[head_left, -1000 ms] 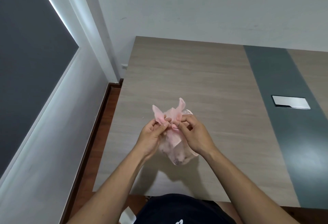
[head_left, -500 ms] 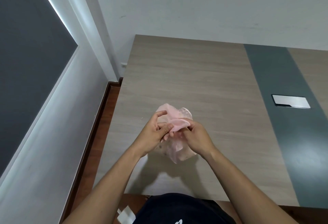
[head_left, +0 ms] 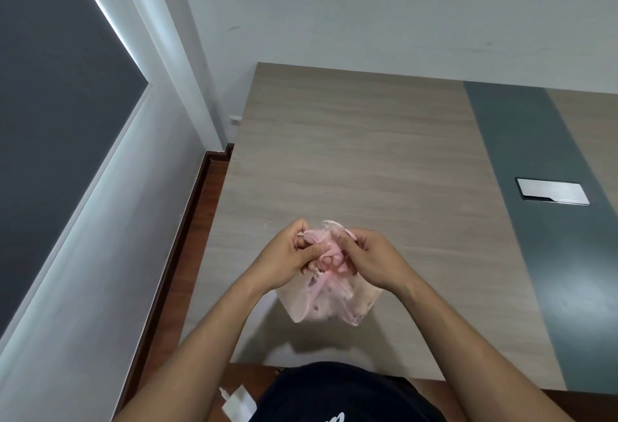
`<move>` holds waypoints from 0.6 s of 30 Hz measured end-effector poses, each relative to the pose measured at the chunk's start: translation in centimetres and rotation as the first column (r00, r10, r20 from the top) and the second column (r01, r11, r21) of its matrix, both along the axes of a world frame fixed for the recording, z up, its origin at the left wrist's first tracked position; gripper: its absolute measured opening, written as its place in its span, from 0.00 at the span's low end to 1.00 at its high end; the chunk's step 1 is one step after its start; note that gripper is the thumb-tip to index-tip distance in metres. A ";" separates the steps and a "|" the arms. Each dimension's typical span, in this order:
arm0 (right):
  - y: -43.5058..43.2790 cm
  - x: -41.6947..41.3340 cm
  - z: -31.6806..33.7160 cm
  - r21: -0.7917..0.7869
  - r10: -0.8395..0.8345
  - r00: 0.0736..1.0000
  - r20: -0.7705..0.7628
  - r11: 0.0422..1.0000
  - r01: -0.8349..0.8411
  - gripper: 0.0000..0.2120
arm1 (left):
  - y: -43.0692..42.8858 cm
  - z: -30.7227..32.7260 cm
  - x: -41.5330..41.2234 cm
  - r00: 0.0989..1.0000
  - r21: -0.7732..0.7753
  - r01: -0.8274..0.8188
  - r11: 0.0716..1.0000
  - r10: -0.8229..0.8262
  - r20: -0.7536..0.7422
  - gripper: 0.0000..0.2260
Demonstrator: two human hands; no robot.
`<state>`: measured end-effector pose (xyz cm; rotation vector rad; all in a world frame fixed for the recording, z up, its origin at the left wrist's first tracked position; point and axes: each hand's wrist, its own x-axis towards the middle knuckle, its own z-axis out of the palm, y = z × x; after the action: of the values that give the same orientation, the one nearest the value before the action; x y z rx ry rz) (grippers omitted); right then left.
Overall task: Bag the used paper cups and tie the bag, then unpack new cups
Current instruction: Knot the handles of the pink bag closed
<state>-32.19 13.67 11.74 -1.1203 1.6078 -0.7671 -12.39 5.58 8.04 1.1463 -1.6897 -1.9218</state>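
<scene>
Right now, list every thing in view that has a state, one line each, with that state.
pink plastic bag: standing on the table, filled, neck gathered, handles being tied, knot not seen finished.
left hand: closed on a bag handle.
right hand: closed on the other handle.
table: bare apart from the bag.
metal cover plate: shut, flush in the grey strip.

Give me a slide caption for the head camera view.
Both hands, left and right, knot a pink plastic bag over a wooden table.

bag [head_left: 329, 304] on table [head_left: 351, 154] near edge | hands [head_left: 334, 254] above bag | panel [head_left: 553, 195] far right
</scene>
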 end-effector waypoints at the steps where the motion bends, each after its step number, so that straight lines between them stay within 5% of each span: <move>1: -0.1 0.0 -0.4 0.003 -0.042 0.999 0.002 0.999 0.042 0.21 | 0.1 0.1 0.0 1.000 -0.023 0.013 1.000 -0.014 -0.004 0.14; 8: -0.8 0.5 -1.0 0.141 -0.221 0.975 0.014 0.966 0.217 0.17 | 0.7 0.7 -0.6 0.998 -0.287 0.043 0.957 -0.026 0.063 0.10; 12: -1.0 0.4 -1.3 0.133 -0.178 0.981 -0.075 0.973 0.187 0.13 | 0.8 0.8 -1.2 0.993 -0.400 -0.027 0.916 0.072 0.098 0.09; 15: -0.8 0.6 -1.0 0.156 -0.111 0.991 -0.075 0.980 0.122 0.32 | 0.9 0.6 -1.4 0.983 -0.455 -0.077 0.887 0.143 0.112 0.09; 18: -0.9 0.5 -0.7 0.196 -0.057 0.998 0.016 0.979 0.052 0.38 | 0.9 0.0 -1.6 0.970 -0.550 -0.089 0.830 0.198 0.141 0.06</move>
<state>-31.71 12.75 11.00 -0.9274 1.6625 -0.6387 -13.94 6.48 8.08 1.2047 -2.0005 -1.1458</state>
